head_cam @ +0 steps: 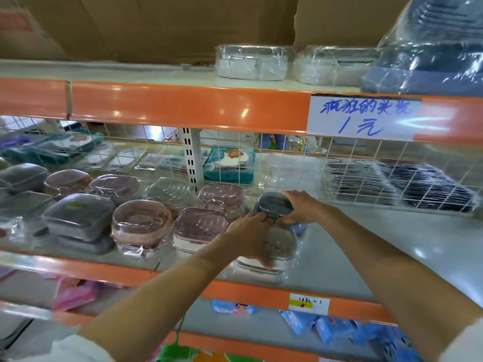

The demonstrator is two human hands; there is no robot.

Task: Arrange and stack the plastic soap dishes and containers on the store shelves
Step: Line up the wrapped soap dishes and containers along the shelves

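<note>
Both hands are reaching into the middle shelf (366, 244) here. The right hand (300, 207) is curling over the far side of a dark blue dish (274, 203), fingers wrapping its top edge, and the left hand (248, 231) is meeting it from the near side with fingertips touching the dish's front rim. So the blue dish is being held between the two hands, sitting up on top of a clear-wrapped grey dish (281, 244), which is itself resting on a white-based one near the shelf's front edge. The left palm is partly covering that lower stack, so I can't tell exactly how the pieces are seated.

To the left of the hands, the shelf is carrying two rows of wrapped soap dishes: a pink square one (200, 226) just beside the left hand, a pink round one (142, 223) next to it, then a grey one (78, 215) stacked on another grey one. Behind those, more pink and clear ones are lining up against a white wire grid (287, 163).

The right part of the shelf is showing bare surface, with a dark wrapped bundle (418, 184) lying behind the grid. A handwritten price sign (363, 117) is hanging on the orange rail (183, 105) above, and wrapped white boxes (252, 62) are sitting on the top shelf.
</note>
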